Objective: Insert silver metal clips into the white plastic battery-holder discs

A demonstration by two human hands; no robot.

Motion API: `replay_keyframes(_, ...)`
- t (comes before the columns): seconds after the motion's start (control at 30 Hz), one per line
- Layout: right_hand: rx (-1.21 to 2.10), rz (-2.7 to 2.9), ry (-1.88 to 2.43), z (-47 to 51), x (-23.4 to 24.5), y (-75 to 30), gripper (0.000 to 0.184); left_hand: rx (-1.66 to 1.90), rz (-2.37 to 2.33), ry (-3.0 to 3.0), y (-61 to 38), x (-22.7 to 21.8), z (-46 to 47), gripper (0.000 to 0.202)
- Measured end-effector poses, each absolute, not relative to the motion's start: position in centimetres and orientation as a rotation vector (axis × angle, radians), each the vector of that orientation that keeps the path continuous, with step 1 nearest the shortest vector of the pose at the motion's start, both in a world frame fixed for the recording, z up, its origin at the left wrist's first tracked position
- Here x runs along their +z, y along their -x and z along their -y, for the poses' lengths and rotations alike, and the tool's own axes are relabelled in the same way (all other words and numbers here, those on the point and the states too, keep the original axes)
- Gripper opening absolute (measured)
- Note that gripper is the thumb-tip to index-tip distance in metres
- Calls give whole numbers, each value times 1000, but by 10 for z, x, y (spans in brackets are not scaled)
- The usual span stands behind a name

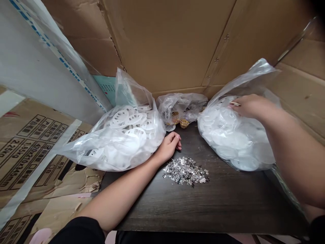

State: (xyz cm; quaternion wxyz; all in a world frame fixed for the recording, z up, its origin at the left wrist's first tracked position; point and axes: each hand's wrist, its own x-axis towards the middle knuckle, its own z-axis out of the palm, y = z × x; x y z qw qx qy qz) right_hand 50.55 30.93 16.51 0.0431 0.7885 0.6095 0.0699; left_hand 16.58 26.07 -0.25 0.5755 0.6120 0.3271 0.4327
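Observation:
My right hand (250, 105) reaches into the mouth of the clear plastic bag of round white discs (233, 135) on the right. A short, thin, pale stick-like tool (235, 103) pokes out from its closed fingers. The fingertips are by the discs; whether they also pinch one I cannot tell. Loosely curled, my left hand (170, 145) rests on the dark table beside the left bag, with nothing visible in it. Just in front of it lies a pile of small shiny metal pieces (186, 170).
Another clear bag holds white slotted discs (127, 132) on the left. Between the bags, at the back, sits a smaller crumpled plastic bag (182, 103) with gold-coloured wire-like pieces (184, 123). Cardboard walls (165, 44) enclose the dark wood table (215, 206).

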Motion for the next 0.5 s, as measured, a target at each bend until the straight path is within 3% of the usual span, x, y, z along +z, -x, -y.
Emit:
replay_keyframes(0.07,90,-1759,-2440,-314,165,-502,39,1017,-765,-1428,-166,-3,-261,40)
replay_keyframes(0.2,-81,-1745,-2392,-312,169,-502,22,1019,-762,-1416,-165,-5,-261,41)
replay_keyframes(0.4,-126,-1973,-2485,-304,168,-510,43,1024,-746,-1410,-165,-7,-262,40)
replay_keyframes(0.5,-90,-1988,-2466,-303,162,-511,36,1022,-740,-1408,-165,-7,-262,41)
